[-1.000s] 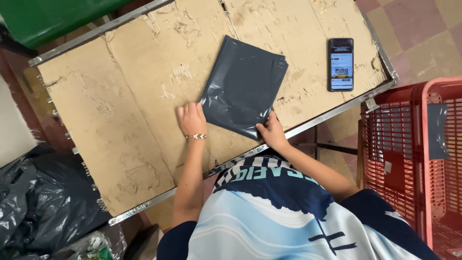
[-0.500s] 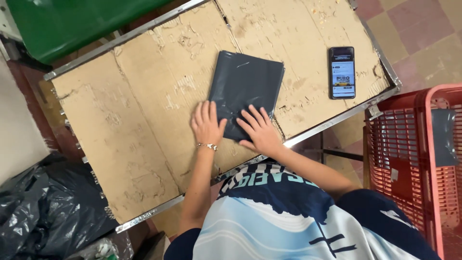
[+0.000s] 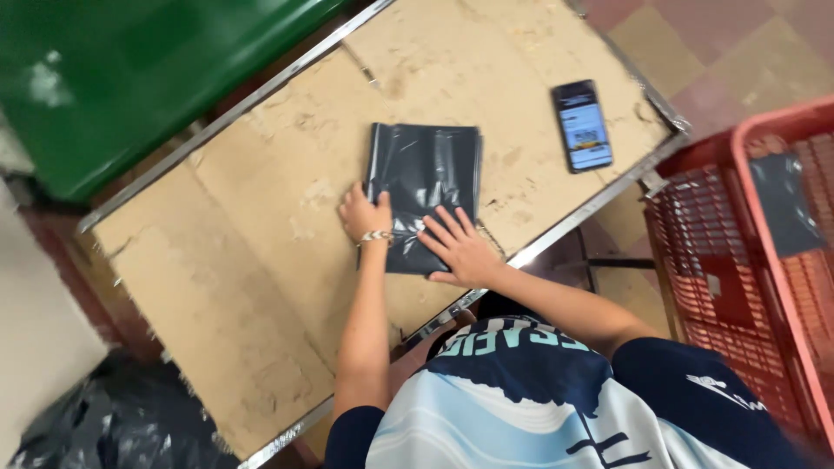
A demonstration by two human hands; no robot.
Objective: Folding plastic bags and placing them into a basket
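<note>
Hands: left hand (image 3: 365,213) | right hand (image 3: 459,250) | both flat on grey bag (image 3: 427,178), grip open

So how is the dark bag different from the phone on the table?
The bag is much bigger than the phone. The bag is dull grey and crinkly; the phone is smooth with a lit screen. The left hand and the right hand both press on the bag, while nothing touches the phone. Both lie flat on the table.
</note>
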